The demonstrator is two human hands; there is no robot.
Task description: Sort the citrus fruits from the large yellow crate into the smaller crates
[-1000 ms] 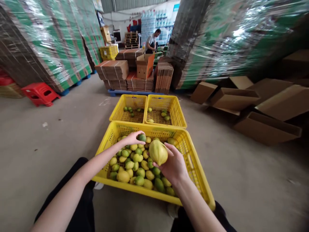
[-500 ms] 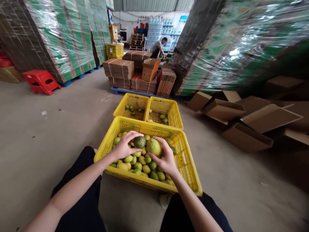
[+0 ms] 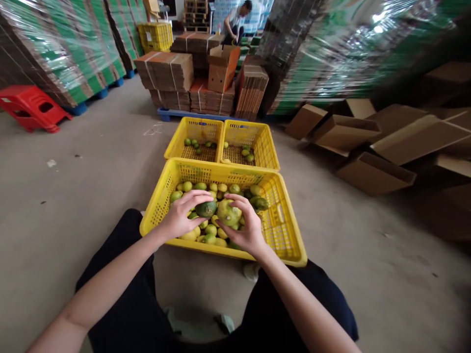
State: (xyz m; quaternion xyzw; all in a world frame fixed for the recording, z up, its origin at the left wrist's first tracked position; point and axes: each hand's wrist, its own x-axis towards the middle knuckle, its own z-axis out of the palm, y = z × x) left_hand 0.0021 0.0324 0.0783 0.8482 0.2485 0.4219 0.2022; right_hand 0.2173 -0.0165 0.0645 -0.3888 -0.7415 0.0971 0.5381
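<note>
My left hand point(image 3: 183, 215) is closed round a dark green lemon point(image 3: 206, 209), thumb below and fingers above. Beside it, my right hand point(image 3: 247, 223) grips a larger yellow-green lemon point(image 3: 228, 213) with a knobbly end. Both fruits are held close together over a big yellow plastic crate point(image 3: 294, 240). Inside that crate lie many yellow and green lemons point(image 3: 210, 238), partly hidden by my hands; its right end shows bare slatted floor.
Two smaller yellow crates point(image 3: 193, 128) point(image 3: 270, 147) with a few green fruits stand beyond. Flattened cardboard bundles point(image 3: 165, 71) sit on a blue pallet point(image 3: 165, 114). Open cartons point(image 3: 375, 171) lie right, a red stool point(image 3: 33, 108) left. A person point(image 3: 235, 22) crouches at the back.
The view has tipped downward, so the background sits higher. Both hands still hold their fruits, which have turned slightly and now show their ends more. The person at the back has shifted posture.
</note>
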